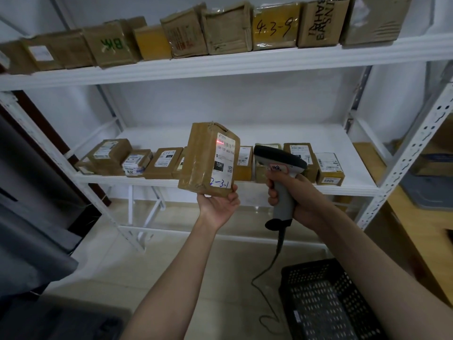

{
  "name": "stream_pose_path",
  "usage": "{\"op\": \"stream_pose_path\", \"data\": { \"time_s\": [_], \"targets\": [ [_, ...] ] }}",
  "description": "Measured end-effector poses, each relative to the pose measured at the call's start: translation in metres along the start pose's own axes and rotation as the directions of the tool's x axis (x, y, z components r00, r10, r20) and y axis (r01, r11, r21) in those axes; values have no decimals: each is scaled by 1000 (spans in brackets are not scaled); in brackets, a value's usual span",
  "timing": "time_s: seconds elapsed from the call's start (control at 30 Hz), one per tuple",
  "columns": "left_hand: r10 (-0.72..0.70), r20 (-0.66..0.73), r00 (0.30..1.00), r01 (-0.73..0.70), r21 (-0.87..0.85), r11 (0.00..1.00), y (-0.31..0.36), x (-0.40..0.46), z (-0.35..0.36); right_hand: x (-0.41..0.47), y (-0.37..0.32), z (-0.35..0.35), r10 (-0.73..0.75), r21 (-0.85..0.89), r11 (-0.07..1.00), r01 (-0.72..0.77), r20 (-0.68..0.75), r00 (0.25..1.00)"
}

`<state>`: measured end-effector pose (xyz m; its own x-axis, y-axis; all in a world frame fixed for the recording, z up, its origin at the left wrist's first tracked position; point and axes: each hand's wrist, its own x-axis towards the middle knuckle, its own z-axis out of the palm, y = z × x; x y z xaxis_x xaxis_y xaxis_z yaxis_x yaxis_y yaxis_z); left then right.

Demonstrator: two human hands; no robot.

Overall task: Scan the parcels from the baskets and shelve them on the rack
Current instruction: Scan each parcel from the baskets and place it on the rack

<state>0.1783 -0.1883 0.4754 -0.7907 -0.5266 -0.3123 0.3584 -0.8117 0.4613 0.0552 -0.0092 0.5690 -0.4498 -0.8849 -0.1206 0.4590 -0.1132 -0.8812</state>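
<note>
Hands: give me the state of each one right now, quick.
Left hand: holding the taped parcel from below, upright.
Right hand: gripping the barcode scanner, aimed at the parcel's label.

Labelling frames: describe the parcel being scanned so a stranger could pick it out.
Start at the white rack; in front of its middle shelf, the left hand holds one brown taped parcel upright from below. Unlike the parcels lying on the shelves, it is in the air, has "2-3-1" in blue pen, and the scanner puts a red line on its label.
</note>
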Motion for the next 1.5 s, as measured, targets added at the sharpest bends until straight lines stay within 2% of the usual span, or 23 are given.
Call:
{"op": "stream_pose_path", "data": {
  "time_s": [0.23,0.37,0.5,0.6,0.7,0.77,0.8,0.87,0.93,0.97,1.03,1.1,1.2,1.37,1.5],
  "targets": [
    [-15,-13,1000,17,115,993,-11,8,13,-15,-3,-22,-96,-277,959,55,-134,986],
    [-60,-36,998,65,160,985,-27,20,30,-27,-6,-48,-118,-245,968,52,-263,957],
    [-82,-36,996,87,183,979,-56,33,57,-38,-16,-78,-160,-228,971,69,-409,898],
    [-62,-37,997,71,350,934,-75,43,78,-49,-24,-102,-218,-246,964,102,-510,832],
    [-30,-55,998,58,625,778,-89,53,103,-59,-30,-125,-257,-258,958,127,-573,778],
    [102,-65,993,-16,766,642,-101,61,122,-64,-33,-138,-279,-263,954,146,-591,757],
    [211,-47,976,-76,839,539,-107,65,132,-66,-34,-144,-286,-261,953,155,-600,747],
    [379,78,922,-172,960,221,-123,72,150,-66,-35,-153,-286,-239,956,173,-613,736],
    [425,236,874,-225,971,-76,-140,76,165,-60,-36,-160,-277,-197,961,196,-614,739],
    [434,317,843,-263,947,-181,-148,75,171,-57,-38,-162,-271,-176,962,207,-613,742],
    [426,450,785,-332,886,-323,-165,75,179,-49,-41,-164,-268,-143,963,228,-593,759],
    [391,508,768,-356,845,-399,-178,76,183,-43,-43,-166,-259,-90,963,254,-564,784],
    [342,519,783,-357,826,-436,-192,81,181,-33,-41,-173,-231,-22,965,262,-547,805],
    [306,560,770,-423,807,-413,-199,96,173,-16,-33,-192,-173,73,962,264,-585,792],
    [211,554,806,-494,824,-277,-194,115,176,-4,-31,-203,-148,129,954,270,-580,801]
  ]
}}
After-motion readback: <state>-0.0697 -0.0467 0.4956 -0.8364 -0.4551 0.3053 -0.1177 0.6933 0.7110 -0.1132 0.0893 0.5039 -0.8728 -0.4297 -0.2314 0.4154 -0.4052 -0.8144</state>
